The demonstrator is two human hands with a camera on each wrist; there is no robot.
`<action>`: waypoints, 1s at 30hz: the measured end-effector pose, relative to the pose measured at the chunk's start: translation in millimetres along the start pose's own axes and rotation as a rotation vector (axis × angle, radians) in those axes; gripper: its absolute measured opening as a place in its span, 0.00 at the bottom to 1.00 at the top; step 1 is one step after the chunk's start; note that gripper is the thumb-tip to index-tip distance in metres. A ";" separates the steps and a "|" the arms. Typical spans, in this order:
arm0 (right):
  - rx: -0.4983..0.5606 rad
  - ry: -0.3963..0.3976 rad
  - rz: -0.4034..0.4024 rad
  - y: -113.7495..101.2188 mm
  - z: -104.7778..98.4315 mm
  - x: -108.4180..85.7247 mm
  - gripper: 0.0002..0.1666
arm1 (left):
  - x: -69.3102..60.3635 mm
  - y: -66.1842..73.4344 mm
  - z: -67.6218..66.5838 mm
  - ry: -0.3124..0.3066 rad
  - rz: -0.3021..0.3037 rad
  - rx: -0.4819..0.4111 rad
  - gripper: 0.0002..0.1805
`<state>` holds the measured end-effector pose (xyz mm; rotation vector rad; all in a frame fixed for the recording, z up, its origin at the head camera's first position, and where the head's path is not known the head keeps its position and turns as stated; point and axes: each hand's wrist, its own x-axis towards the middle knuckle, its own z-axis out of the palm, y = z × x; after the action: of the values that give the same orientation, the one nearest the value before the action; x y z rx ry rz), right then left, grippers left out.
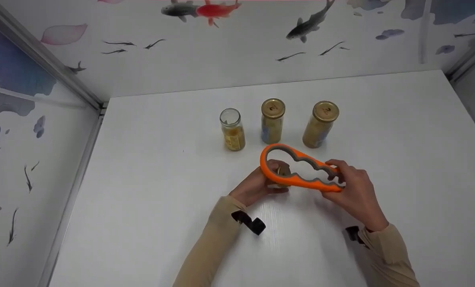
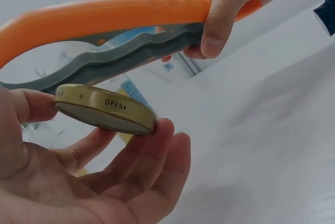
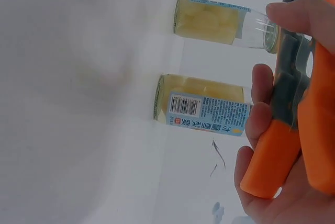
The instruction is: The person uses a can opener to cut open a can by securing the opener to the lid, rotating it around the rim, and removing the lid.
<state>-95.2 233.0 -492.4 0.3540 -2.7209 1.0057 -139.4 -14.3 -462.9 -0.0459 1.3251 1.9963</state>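
My left hand (image 1: 253, 187) pinches a gold screw lid (image 2: 104, 109) by its rim between thumb and fingers. "OPEN" is printed on the lid's side in the left wrist view. In my right hand (image 1: 357, 193) I grip the handle ends of an orange jar opener (image 1: 307, 183) with a grey scalloped inner lining. Its looped end is above the left hand and lid, partly covering them in the head view. Beyond the hands stand an uncapped glass jar (image 1: 234, 138) with yellowish contents and two jars with gold lids, a middle jar (image 1: 271, 129) and a right jar (image 1: 317, 131).
The jars stand upright in a loose row on the white table (image 1: 142, 179). Behind it rises a white panel (image 1: 229, 59) painted with fish, and another decorated panel (image 1: 30, 151) borders the left side. Small black wrist cameras sit at both cuffs.
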 end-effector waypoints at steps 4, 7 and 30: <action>-0.013 0.006 0.001 2.7 -3.7 -0.4 0.37 | 26.6 -26.0 -15.5 0.128 -0.013 0.029 0.15; -0.017 0.007 -0.004 3.6 -5.4 -1.6 0.36 | 24.9 -26.4 -30.2 0.036 -0.025 0.001 0.23; -0.034 -0.026 -0.031 13.2 -4.6 -7.7 0.32 | 10.2 5.5 -76.6 0.182 -0.085 0.207 0.14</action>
<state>-91.2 246.9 -499.2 0.4053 -2.7435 0.9520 -176.7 -72.1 -498.6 -0.1878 1.6125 1.8087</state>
